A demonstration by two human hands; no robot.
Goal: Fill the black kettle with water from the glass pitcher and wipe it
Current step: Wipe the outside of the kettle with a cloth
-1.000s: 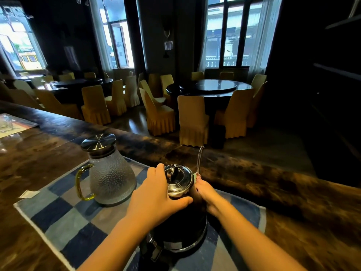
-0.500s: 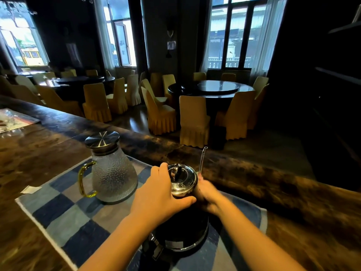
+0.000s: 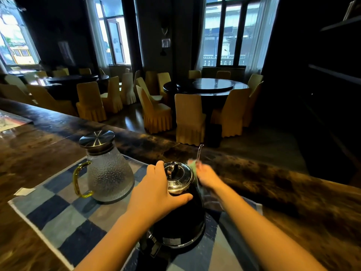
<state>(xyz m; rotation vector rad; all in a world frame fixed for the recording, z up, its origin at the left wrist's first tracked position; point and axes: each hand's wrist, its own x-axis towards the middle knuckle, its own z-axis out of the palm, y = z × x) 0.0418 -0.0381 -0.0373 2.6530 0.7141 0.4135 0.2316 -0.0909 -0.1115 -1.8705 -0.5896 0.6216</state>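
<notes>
1. Paper scrap (image 3: 24,191): small and pale, lying flat on the dark counter (image 3: 289,194), just left of the mat.
2. Checked mat (image 3: 58,214): soft blue-and-grey cloth that bears both vessels.
3. Glass pitcher (image 3: 109,173): upright on the mat's far left part, steel lid on, yellow handle turned left. The glass is dimpled. Judged fragile, and heavy if full; the water level cannot be read. Take it by the handle.
4. Left hand (image 3: 156,192): laid over the kettle's shoulder. The thumb curls round the near side under the lid and the fingers wrap the far side, steadying it.
5. Black kettle (image 3: 181,218): upright on its base at the mat's near middle, right of the pitcher and apart from it, chrome lid closed. It is rigid and glossy. Judged slippery when wet and weighty once filled. Its handle seems to sit on the near side, mostly hidden by the forearm.
6. Green cloth (image 3: 192,166): pale and soft, against the kettle's far right shoulder.
7. Right hand (image 3: 208,177): blurred, at the cloth. How its fingers are set cannot be told.
8. Glass tube (image 3: 199,153): thin and clear, rising just beyond the right hand. Judged brittle.
</notes>
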